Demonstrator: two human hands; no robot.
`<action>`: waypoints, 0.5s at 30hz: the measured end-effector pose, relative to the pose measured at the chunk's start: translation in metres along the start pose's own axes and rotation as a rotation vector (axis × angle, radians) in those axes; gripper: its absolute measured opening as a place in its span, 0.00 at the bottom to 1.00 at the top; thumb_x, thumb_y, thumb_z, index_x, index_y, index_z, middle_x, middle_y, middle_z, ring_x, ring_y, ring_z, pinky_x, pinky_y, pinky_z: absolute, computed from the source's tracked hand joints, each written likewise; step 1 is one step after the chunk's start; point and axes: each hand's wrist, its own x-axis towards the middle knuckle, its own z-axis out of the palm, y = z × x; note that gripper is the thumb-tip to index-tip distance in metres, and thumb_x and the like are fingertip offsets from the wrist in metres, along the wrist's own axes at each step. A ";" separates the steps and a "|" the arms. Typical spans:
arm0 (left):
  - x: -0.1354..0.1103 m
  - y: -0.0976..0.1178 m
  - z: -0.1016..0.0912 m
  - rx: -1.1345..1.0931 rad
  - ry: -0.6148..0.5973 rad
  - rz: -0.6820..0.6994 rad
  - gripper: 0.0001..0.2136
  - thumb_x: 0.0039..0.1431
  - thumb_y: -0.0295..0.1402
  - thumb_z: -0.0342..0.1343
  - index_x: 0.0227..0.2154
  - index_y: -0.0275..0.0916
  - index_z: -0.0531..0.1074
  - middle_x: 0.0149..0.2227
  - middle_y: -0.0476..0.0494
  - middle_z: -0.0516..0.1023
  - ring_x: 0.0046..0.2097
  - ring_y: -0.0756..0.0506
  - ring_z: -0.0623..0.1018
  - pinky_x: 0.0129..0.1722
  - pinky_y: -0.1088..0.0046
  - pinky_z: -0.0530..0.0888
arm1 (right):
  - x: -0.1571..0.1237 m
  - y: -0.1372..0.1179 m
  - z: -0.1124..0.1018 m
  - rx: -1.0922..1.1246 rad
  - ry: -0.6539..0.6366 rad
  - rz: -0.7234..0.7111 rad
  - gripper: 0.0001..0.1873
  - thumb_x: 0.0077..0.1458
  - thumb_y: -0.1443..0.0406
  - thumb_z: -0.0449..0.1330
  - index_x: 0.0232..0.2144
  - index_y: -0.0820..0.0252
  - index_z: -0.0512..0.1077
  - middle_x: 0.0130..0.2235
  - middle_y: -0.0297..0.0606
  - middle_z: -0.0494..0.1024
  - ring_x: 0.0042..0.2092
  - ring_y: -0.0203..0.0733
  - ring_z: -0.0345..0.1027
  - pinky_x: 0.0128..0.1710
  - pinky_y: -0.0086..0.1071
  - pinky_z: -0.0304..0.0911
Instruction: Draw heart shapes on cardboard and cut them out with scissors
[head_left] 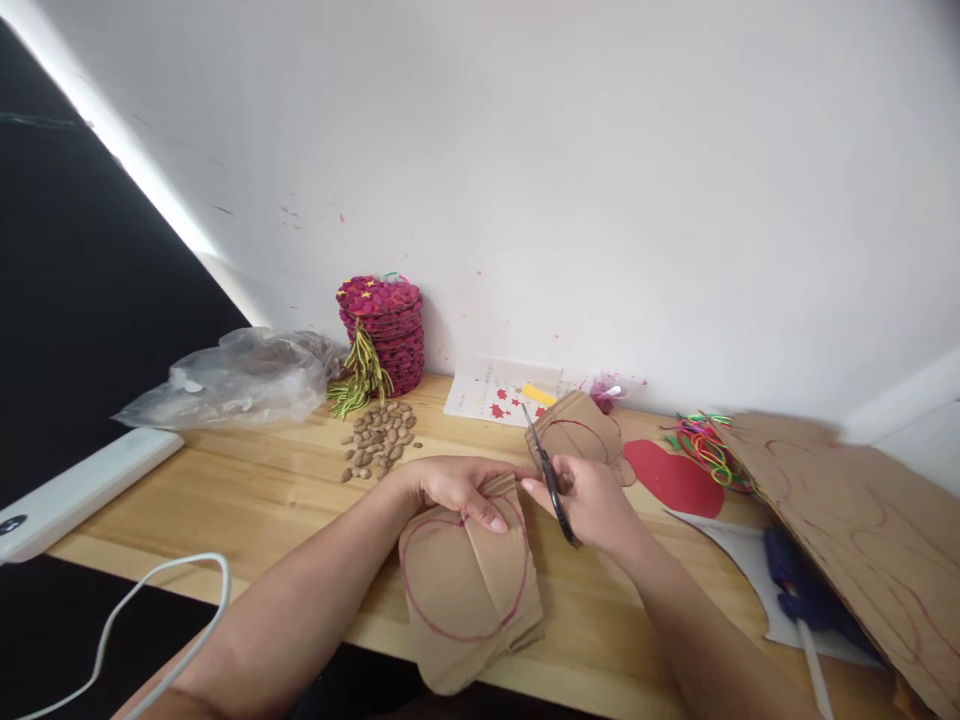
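My left hand (466, 490) grips the upper part of a brown cardboard piece (457, 585), thumb on top and fingers behind it. An apple-like outline in dark red marker is drawn on this piece, which hangs partly over the table's front edge. In my right hand (589, 500) is a pair of scissors (553, 488) with black handles, blades pointing up and away to the left. The scissors are just right of the cardboard's upper edge. Behind them lies a second cardboard piece (576, 428) with a similar red line, beside a red apple-shaped cutout (673, 478).
On the left are a power strip (94, 490), a white cable (161, 570), a clear plastic bag (240, 380) and brown seeds (379, 440). A purple decorated cylinder (381, 335) stands by the wall. At right are colourful cords (709, 450), a blue glue gun (795, 580) and large cardboard (855, 530).
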 end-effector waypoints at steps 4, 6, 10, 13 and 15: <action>-0.006 0.003 -0.001 -0.012 0.003 -0.046 0.30 0.48 0.40 0.76 0.54 0.40 0.76 0.42 0.47 0.83 0.43 0.44 0.81 0.46 0.69 0.76 | 0.003 0.004 0.000 0.081 0.092 -0.031 0.21 0.56 0.49 0.64 0.23 0.55 0.65 0.21 0.29 0.68 0.25 0.37 0.60 0.25 0.29 0.53; -0.010 0.007 -0.002 -0.006 0.085 -0.032 0.31 0.47 0.40 0.76 0.54 0.40 0.76 0.41 0.48 0.82 0.42 0.45 0.80 0.45 0.70 0.75 | 0.008 0.010 -0.002 0.045 0.205 -0.022 0.23 0.55 0.47 0.64 0.22 0.54 0.64 0.21 0.30 0.69 0.25 0.37 0.61 0.26 0.30 0.53; -0.019 0.023 -0.001 -0.110 0.348 0.044 0.32 0.46 0.40 0.77 0.54 0.39 0.75 0.41 0.47 0.81 0.41 0.47 0.79 0.45 0.71 0.73 | 0.021 0.026 -0.009 -0.044 0.319 0.091 0.25 0.53 0.41 0.61 0.22 0.53 0.64 0.21 0.33 0.72 0.24 0.40 0.63 0.27 0.32 0.52; -0.030 0.038 0.005 -0.129 0.557 0.115 0.29 0.50 0.41 0.74 0.53 0.39 0.73 0.42 0.45 0.80 0.42 0.47 0.79 0.45 0.70 0.73 | 0.027 0.034 -0.013 -0.079 0.277 0.176 0.25 0.52 0.40 0.60 0.24 0.53 0.67 0.22 0.35 0.74 0.25 0.43 0.66 0.27 0.33 0.53; -0.044 0.048 0.009 -0.071 0.634 0.129 0.28 0.52 0.42 0.73 0.53 0.39 0.72 0.43 0.44 0.80 0.43 0.46 0.79 0.45 0.70 0.73 | 0.028 0.036 -0.015 -0.090 0.267 0.180 0.25 0.52 0.40 0.60 0.24 0.53 0.69 0.22 0.36 0.75 0.26 0.44 0.67 0.27 0.34 0.55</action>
